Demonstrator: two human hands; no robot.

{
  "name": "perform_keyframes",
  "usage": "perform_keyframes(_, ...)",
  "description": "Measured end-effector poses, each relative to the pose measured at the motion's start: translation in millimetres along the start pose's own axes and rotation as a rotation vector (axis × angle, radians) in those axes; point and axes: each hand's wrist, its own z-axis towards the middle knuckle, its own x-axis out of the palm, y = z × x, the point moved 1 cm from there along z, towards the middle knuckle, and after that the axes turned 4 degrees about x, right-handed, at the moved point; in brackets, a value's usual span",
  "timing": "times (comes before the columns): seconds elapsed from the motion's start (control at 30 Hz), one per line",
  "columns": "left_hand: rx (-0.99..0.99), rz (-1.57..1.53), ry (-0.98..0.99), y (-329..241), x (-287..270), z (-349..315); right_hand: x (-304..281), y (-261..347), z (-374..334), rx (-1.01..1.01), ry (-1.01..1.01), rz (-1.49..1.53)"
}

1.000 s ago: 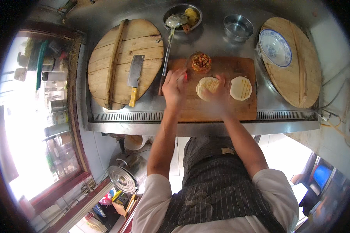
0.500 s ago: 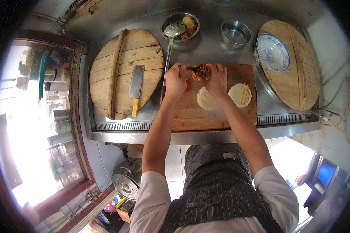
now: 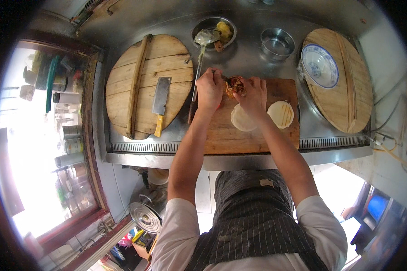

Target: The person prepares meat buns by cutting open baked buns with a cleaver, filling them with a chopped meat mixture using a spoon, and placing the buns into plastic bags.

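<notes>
Jar: we find the jar of chopped red-brown food [image 3: 234, 88] at the far edge of the cutting board [image 3: 221, 145], left of that edge's middle; whether its base rests there or is lifted, we cannot tell.
Right hand: a second ago it was a blur over the left flatbread; now our right hand [image 3: 254, 95] is against the jar's right side, its fingers close together and curved around it.
Left hand: our left hand [image 3: 209, 90] is above the board's far left part, fingers closed on a dark utensil [image 3: 228, 81] that slants toward the jar's mouth; its tip is hidden.
Flatbreads: the left flatbread [image 3: 242, 119] lies near the board's middle, partly behind our right forearm; the right flatbread [image 3: 280, 114], with browned stripes, lies by the board's right edge, untouched.
Change: both hands now meet at the jar, so we judge the work has shifted from the breads to its contents.
Ladle: it leans left of the board, its bowl [image 3: 207, 37] beyond the far edge.
</notes>
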Motion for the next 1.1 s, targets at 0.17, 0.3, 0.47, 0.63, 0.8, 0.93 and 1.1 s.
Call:
perform_keyframes(0.17,-0.166,-0.184,0.010,12,-2,-3,-9,6,3,-0.053,0.038,-0.025)
perform_keyframes(0.3,-0.329,-0.271,0.008,2,-12,0,-13,4,3,-0.107,0.019,0.011)
perform_keyframes(0.47,-0.237,-0.198,-0.029,14,-17,-2,-13,-18,-14,-0.106,-0.079,0.225)
perform_keyframes(0.63,-0.262,-0.300,-0.054,34,-15,-7,0,-27,-70,0.156,0.194,0.131)
perform_keyframes(0.8,-0.312,-0.318,-0.013,28,-14,-11,19,-14,-92,0.131,0.374,0.047)
perform_keyframes(0.93,-0.378,-0.504,-0.054,40,-12,-16,30,-13,-98,0.121,0.321,-0.021)
perform_keyframes(1.1,-0.552,-0.693,-0.117,40,-20,-20,41,-31,-98,0.105,0.305,0.068)
